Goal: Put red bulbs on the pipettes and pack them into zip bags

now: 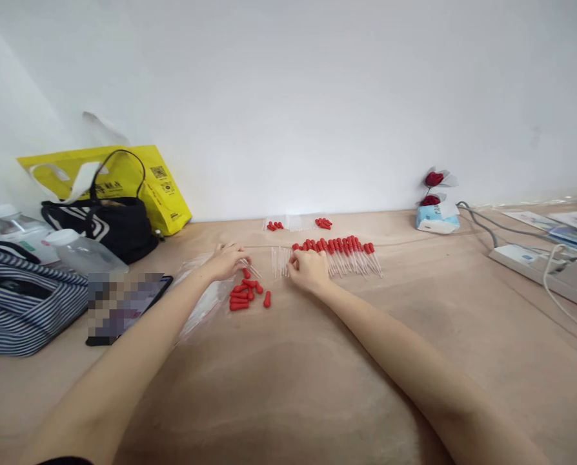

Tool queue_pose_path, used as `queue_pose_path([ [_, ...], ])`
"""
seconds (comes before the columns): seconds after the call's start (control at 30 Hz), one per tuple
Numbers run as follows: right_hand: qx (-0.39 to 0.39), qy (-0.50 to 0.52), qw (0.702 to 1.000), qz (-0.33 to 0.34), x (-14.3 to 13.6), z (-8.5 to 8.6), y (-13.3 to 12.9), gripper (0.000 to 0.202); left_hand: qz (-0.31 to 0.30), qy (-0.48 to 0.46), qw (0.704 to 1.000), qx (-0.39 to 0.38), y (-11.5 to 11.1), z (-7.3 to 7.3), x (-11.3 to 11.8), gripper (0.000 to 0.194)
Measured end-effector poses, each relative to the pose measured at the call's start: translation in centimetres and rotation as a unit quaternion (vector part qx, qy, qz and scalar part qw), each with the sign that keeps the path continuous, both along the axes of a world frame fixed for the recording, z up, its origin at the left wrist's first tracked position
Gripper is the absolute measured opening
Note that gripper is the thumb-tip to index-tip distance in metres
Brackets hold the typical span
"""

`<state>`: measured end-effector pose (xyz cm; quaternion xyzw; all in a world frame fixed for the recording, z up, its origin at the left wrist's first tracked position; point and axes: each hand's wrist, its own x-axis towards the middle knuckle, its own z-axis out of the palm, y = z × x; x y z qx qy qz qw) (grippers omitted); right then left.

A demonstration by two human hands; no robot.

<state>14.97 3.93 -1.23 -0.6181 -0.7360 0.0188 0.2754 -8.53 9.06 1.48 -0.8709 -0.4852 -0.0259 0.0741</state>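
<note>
My left hand (226, 261) is closed on a few thin clear dropper tubes (254, 268), which stick out to the right from its fingertips. Right below it lies a loose pile of red rubber bulbs (240, 295), with one bulb (268, 299) a little apart. My right hand (310, 270) rests on the table with curled fingers; what they pinch, if anything, is hidden. Just left of its fingertips several bare clear tubes (279, 261) lie side by side. Beyond and to its right stretches a row of droppers (349, 253), clear tubes topped with red bulbs.
Clear plastic bags (204, 300) lie under my left forearm, near a phone (133, 307). Farther left are a striped bag (27, 307), a bottle (88, 250), a black bag (107, 226) and a yellow bag (167, 187). A tissue pack (436, 221) and power strip (535, 263) stand right.
</note>
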Motion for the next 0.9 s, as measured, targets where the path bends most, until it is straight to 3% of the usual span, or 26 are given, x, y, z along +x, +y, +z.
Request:
queue_pose_path([
  [0.13,0.021,0.005,0.995,0.093,-0.8,0.2,-2.0,0.015,-0.034,0.024,0.999,-0.024,0.6,0.4,0.7,0.014],
  [0.23,0.042,-0.017,0.991,0.127,-0.7,0.0,-3.2,0.015,-0.061,0.035,0.997,-0.032,0.6,0.7,1.8,0.016],
  [0.53,-0.005,-0.001,0.996,0.087,1.8,-0.5,-3.4,0.015,-0.149,0.010,0.989,-0.016,-1.2,1.4,5.4,0.014],
  [0.63,-0.034,0.018,0.996,0.080,0.8,-0.2,-3.4,0.017,-0.104,-0.071,0.991,0.048,-3.3,1.2,5.4,0.010],
  [0.73,-0.073,0.015,0.995,0.067,-0.9,0.1,-3.2,0.022,-0.030,-0.140,0.984,0.107,-6.4,0.6,5.2,0.018],
  [0.9,-0.123,-0.039,0.991,0.042,-2.3,0.6,-3.0,0.024,-0.006,-0.125,0.988,0.091,-10.6,-0.8,5.6,0.027],
])
